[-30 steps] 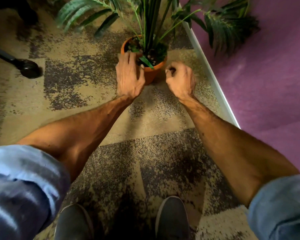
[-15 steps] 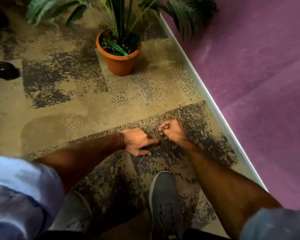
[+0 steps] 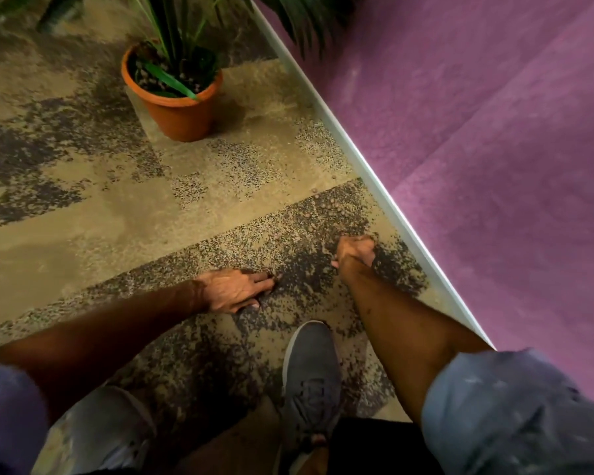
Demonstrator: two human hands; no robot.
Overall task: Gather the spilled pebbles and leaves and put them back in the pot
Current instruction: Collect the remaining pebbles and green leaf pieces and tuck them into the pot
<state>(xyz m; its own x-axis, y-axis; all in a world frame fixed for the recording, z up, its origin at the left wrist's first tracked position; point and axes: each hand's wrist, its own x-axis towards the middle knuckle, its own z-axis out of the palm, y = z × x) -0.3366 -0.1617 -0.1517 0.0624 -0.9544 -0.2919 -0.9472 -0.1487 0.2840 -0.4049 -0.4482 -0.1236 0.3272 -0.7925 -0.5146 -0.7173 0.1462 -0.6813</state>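
Observation:
The terracotta pot (image 3: 180,114) with a green plant stands on the carpet at the upper middle, with pebbles and a leaf lying in it. Several small brown spilled pebbles (image 3: 324,209) lie on a dark carpet patch near the white skirting. My right hand (image 3: 355,250) is down at the near edge of that patch, its back towards me. Its fingers are curled onto the carpet among the pebbles, and what they enclose is hidden. My left hand (image 3: 235,291) lies flat on the carpet to the left, fingers straight and pointing right.
A purple wall (image 3: 477,149) with a white skirting strip (image 3: 364,166) runs diagonally along the right. My grey shoe (image 3: 311,368) stands on the carpet just below my hands. Plant fronds hang over the top edge.
Both hands left the pot and came down to the carpet. My right hand has since moved right to the pebble patch, and my left hand now lies flat.

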